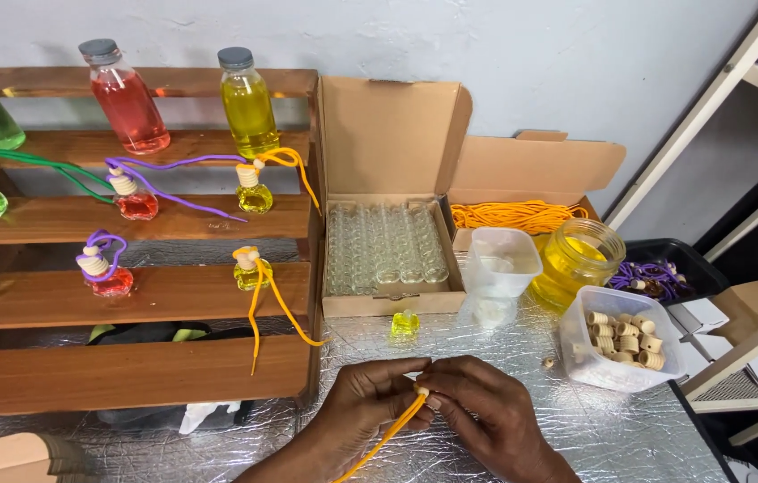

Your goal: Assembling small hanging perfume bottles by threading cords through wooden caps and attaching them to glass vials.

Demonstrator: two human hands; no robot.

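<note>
Left hand (370, 394) and right hand (477, 407) together, both pinching an orange cord (388, 436) with a small wooden cap (421, 391), in front of the box of glass vials (385, 250), small yellow bottle (405, 323) between box and hands, tub of caps (621, 340) right of box, wooden shelf (128, 295) left of box.

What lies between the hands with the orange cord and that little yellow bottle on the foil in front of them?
Nothing visible. The left hand and right hand pinch the orange cord and a small bead; only bare foil table separates them from the small yellow bottle.
</note>
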